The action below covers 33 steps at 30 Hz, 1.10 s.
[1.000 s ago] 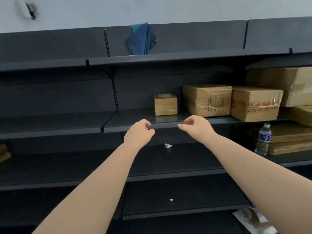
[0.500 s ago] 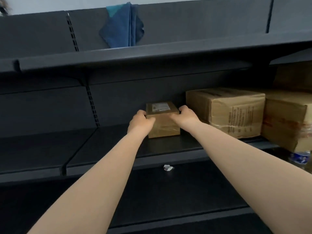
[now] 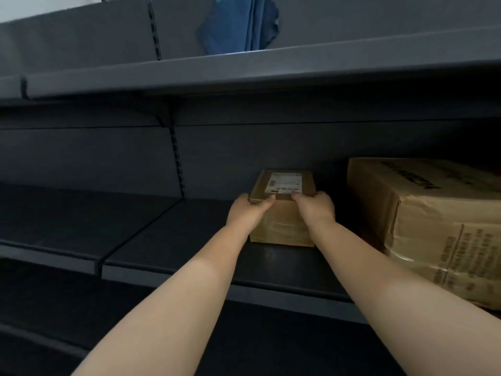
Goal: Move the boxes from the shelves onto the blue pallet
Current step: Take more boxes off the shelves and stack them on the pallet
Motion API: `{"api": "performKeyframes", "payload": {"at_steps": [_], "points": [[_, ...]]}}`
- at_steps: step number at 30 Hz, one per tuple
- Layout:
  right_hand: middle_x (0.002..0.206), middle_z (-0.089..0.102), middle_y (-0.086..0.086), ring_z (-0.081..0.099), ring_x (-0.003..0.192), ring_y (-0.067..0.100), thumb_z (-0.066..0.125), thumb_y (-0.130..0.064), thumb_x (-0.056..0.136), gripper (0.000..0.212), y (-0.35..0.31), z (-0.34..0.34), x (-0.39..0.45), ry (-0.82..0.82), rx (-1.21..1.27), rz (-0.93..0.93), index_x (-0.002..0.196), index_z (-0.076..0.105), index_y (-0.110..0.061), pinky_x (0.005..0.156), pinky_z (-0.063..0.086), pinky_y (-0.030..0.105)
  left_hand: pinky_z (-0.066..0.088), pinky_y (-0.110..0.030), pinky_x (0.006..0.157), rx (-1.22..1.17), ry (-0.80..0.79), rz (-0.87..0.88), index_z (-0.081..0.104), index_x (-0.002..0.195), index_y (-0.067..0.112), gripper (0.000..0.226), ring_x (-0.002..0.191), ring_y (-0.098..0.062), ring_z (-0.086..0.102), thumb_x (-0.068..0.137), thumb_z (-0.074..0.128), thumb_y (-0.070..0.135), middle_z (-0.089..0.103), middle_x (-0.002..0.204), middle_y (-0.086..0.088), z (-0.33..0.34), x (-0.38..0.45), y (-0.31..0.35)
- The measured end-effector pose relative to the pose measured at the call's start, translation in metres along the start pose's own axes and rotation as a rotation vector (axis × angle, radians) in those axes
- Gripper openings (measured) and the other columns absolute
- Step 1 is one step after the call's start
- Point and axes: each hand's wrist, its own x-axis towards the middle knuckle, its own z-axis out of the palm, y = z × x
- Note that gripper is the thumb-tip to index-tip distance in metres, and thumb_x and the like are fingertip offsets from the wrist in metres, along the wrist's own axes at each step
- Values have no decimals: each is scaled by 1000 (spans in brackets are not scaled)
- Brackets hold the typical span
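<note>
A small brown cardboard box (image 3: 283, 226) with a white label on top sits on the dark middle shelf (image 3: 168, 240). My left hand (image 3: 248, 213) grips its left side, thumb on the top edge. My right hand (image 3: 315, 208) grips its right side in the same way. A larger taped cardboard box (image 3: 433, 226) stands on the same shelf to the right, a gap apart from the small one. The blue pallet is out of view.
An upper shelf (image 3: 244, 69) overhangs close above the boxes, with a folded blue cloth (image 3: 238, 25) on it. A slotted upright (image 3: 176, 158) runs down the back panel left of the small box. A lower shelf lies in shadow below.
My hands went from the shelf's front edge forward to the small box and took hold of both its sides. My view moved closer; the thumbs now lie on the top edge.
</note>
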Motion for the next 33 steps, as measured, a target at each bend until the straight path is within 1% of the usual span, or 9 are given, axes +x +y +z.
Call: {"api": "performKeyframes", "payload": {"at_steps": [3, 5, 10, 12, 15, 17, 20, 29, 33], "points": [[118, 62, 12, 60, 108, 29, 66, -30, 85, 46, 2, 7, -9, -5, 26, -85, 122, 54, -7, 86, 49, 31, 53, -34, 85, -105, 67, 41, 50, 105, 22, 35, 94, -18, 62, 81, 69, 39, 63, 108, -3, -11, -13, -5], [116, 62, 9, 60, 105, 26, 68, -28, 83, 47, 0, 12, -29, -15, 72, -127, 122, 53, -8, 89, 50, 33, 53, -37, 87, -148, 120, 85, 51, 108, 21, 38, 94, -18, 64, 79, 71, 34, 65, 105, -2, -26, -28, -8], [114, 57, 0, 56, 99, 15, 72, -25, 80, 64, -10, 30, -113, -68, 221, -210, 134, 40, -12, 90, 49, 34, 52, -26, 77, -195, 188, 169, 52, 117, 20, 48, 92, -12, 63, 77, 74, 35, 63, 104, 4, -86, -90, -21], [113, 54, -3, 54, 97, 11, 74, -25, 78, 69, -13, 39, -154, -81, 234, -245, 136, 38, -14, 86, 48, 29, 51, -27, 77, -210, 205, 189, 53, 113, 22, 45, 95, -12, 62, 76, 74, 36, 63, 106, 4, -116, -122, -33], [114, 50, -5, 51, 86, 2, 75, -21, 75, 72, -15, 59, -219, -121, 218, -290, 136, 37, -14, 70, 44, 18, 52, -37, 88, -211, 223, 183, 51, 109, 26, 42, 100, -14, 61, 75, 75, 34, 61, 109, 6, -164, -174, -60], [121, 50, -2, 52, 88, 3, 77, -20, 72, 73, -13, 76, -261, -161, 200, -287, 135, 39, -13, 69, 45, 18, 51, -37, 90, -194, 244, 178, 51, 112, 26, 45, 102, -13, 59, 75, 75, 32, 60, 111, 6, -197, -209, -77], [129, 48, 4, 55, 103, 14, 77, -22, 70, 76, -7, 101, -322, -235, 167, -252, 136, 41, -13, 83, 51, 32, 51, -36, 90, -184, 268, 135, 50, 114, 26, 47, 103, -13, 59, 75, 76, 31, 60, 113, 5, -243, -262, -104], [127, 41, 0, 46, 90, 5, 75, -25, 76, 68, 16, 131, -484, -459, 130, -271, 134, 41, -15, 76, 41, 22, 51, -44, 92, -164, 420, 28, 50, 113, 22, 49, 104, -16, 59, 73, 78, 31, 59, 112, 3, -329, -414, -164], [129, 45, 3, 51, 106, 13, 78, -26, 73, 75, 41, 134, -554, -607, 126, -245, 136, 40, -14, 86, 48, 31, 51, -43, 91, -150, 544, -47, 51, 106, 25, 40, 101, -14, 59, 75, 76, 34, 59, 105, 8, -347, -497, -199]]}}
